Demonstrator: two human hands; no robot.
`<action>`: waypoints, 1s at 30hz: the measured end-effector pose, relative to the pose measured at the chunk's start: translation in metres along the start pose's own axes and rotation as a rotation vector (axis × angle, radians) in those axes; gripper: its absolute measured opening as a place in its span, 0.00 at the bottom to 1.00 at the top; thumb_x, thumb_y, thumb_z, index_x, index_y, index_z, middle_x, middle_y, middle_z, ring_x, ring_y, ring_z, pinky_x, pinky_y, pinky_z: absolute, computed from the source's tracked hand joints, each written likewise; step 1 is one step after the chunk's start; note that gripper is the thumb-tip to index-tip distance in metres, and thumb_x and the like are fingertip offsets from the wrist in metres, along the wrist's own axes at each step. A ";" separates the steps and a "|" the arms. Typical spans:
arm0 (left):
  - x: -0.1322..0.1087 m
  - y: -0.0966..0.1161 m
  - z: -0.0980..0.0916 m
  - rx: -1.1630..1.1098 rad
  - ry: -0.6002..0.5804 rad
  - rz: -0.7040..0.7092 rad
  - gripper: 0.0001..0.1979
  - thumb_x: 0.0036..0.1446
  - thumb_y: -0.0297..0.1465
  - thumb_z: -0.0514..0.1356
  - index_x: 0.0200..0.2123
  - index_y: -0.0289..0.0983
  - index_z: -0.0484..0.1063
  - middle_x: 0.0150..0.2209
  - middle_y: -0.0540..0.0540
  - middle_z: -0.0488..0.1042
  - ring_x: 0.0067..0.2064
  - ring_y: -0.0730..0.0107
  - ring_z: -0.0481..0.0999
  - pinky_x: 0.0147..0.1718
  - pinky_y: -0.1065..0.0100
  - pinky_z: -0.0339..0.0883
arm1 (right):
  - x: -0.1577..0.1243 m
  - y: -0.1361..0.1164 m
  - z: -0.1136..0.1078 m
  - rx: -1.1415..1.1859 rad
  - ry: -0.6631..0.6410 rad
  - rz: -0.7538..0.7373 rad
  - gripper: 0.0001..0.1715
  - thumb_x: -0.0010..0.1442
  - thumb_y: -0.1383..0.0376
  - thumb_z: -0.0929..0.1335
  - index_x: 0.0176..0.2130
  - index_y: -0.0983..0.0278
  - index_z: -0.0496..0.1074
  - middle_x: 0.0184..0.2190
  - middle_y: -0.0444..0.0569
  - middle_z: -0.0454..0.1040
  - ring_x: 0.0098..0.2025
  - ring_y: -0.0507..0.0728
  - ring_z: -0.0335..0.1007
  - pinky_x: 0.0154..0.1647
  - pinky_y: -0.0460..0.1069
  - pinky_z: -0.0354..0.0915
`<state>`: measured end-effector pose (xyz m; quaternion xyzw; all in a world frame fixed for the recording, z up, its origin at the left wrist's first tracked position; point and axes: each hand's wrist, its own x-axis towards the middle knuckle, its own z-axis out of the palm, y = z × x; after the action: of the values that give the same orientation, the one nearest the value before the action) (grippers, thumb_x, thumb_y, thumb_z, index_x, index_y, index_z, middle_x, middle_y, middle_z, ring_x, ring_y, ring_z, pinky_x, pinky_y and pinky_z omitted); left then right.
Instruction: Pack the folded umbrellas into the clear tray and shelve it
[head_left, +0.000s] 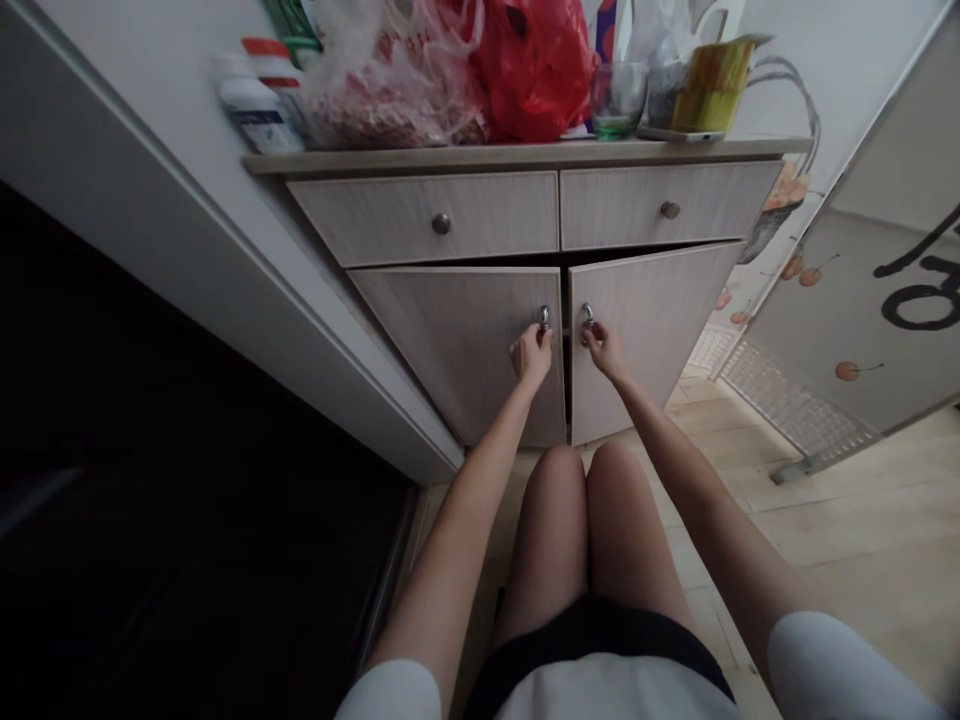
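The left hand [531, 357] is clenched on the left knob [544, 316] of the left door [457, 350], its fingers curled round the small metal fitting; the right hand [604, 350] grasps the right knob [587, 313] of the right door [649, 330] with its fingertips. Both doors sit in the lower half of a pale wood-grain cabinet [315, 215], directly ahead of the person's knees [585, 490]; a narrow dark gap runs between them, and the two hands are near each other but not touching. Above the doors are two drawers with round knobs, the left drawer [420, 218] and the right drawer [660, 205]. On the cabinet top stand a white bottle [251, 105], a clear bag [390, 100], a red bag [534, 75] and a glass [619, 100] – all toward the far edge; a wood floor [825, 520] spreads to the right, beside a cherry-patterned screen [847, 300].
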<state>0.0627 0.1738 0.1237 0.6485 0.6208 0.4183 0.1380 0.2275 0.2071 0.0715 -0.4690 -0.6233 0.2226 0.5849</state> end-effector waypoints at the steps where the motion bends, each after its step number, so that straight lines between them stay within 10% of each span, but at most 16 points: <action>1: -0.009 -0.002 -0.005 0.017 0.007 0.019 0.08 0.67 0.32 0.57 0.43 0.38 0.76 0.41 0.39 0.81 0.45 0.59 0.79 0.47 0.62 0.65 | -0.009 -0.004 -0.008 -0.002 -0.005 -0.011 0.24 0.63 0.45 0.63 0.44 0.60 0.73 0.41 0.56 0.79 0.42 0.62 0.76 0.49 0.61 0.71; 13: -0.103 -0.036 -0.063 -0.007 0.179 0.084 0.09 0.64 0.31 0.55 0.41 0.38 0.75 0.43 0.39 0.81 0.47 0.57 0.80 0.51 0.58 0.67 | -0.103 -0.052 -0.108 -0.109 -0.028 0.002 0.28 0.63 0.41 0.64 0.45 0.61 0.72 0.34 0.52 0.79 0.37 0.61 0.78 0.44 0.58 0.72; 30: -0.181 -0.120 -0.167 -0.096 0.552 -0.087 0.21 0.53 0.48 0.59 0.39 0.36 0.77 0.36 0.39 0.82 0.38 0.55 0.82 0.39 0.59 0.76 | -0.176 -0.064 -0.185 -0.310 0.375 -0.003 0.22 0.64 0.44 0.64 0.40 0.60 0.65 0.33 0.51 0.78 0.36 0.59 0.77 0.39 0.56 0.74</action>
<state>-0.1172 -0.0268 0.0751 0.4755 0.6414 0.6020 0.0120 0.3582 -0.0209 0.0731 -0.5852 -0.5314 0.0324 0.6116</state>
